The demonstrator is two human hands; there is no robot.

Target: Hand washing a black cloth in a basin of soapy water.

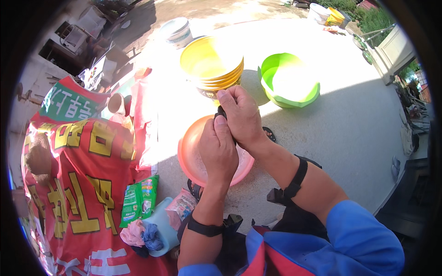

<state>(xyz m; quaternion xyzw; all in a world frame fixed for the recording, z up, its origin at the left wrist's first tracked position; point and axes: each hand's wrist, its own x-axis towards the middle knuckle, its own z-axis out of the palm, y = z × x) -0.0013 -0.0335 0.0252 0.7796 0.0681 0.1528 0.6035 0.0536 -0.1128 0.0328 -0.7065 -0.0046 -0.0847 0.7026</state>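
Both of my hands are held close together above a pink plastic basin (184, 157) that stands on the concrete between my feet. My left hand (219, 150) and my right hand (241, 115) are closed around a black cloth item (221, 112), most of it hidden inside the fists. Whitish, sudsy-looking liquid shows in the basin below. Beyond the basin stands a yellow bucket (214, 62), and to its right a green plastic basin (291, 81). A light blue container (167, 220) at the lower left carries pink cloth (133, 233) and blue cloth (152, 237) at its rim.
A red banner sheet (114, 193) with writing covers things at the left; a green packet (140, 200) and a pink packet (182, 207) lie near it. A white bucket (178, 32) stands behind the yellow one. More buckets (333, 16) stand far right. Dark sandals are on my feet.
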